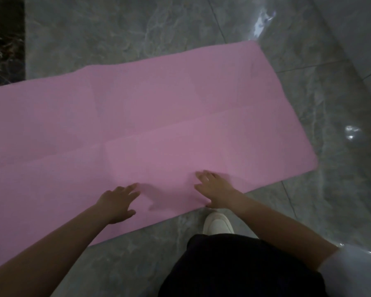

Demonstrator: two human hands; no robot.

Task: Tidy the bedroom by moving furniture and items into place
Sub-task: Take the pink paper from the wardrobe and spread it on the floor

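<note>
Head view: pink mat (150,129) lies spread flat on the grey marble floor (137,35), running from the left frame edge to a rounded end at right, w/ faint fold creases crossing it lengthwise and across. Looks thin, soft, light — prob. foam or rubbery sheet; floppy, not fragile, will sag if lifted from one point. Floor is glossy, so mat may slide when pushed. Left hand (118,203) hovers or rests on the mat near its near edge, fingers spread and fairly straight, grip apart, holding nothing; can't tell if palm actually touches. Right hand (214,190) lies flat on the mat close to the near edge, fingers extended, grip also apart; thumb side sits right at the edge, but whether it hooks under is not visible. Both hands are on the right half of the mat, near each other, w/ most of the mat stretching away left and ahead of them. White shoe (217,222) stands on the floor just beside the near edge, below the right hand. Best hold, IMO: pinch the near edge or the right end w/ both hands, then fold or roll along the creases.
</note>
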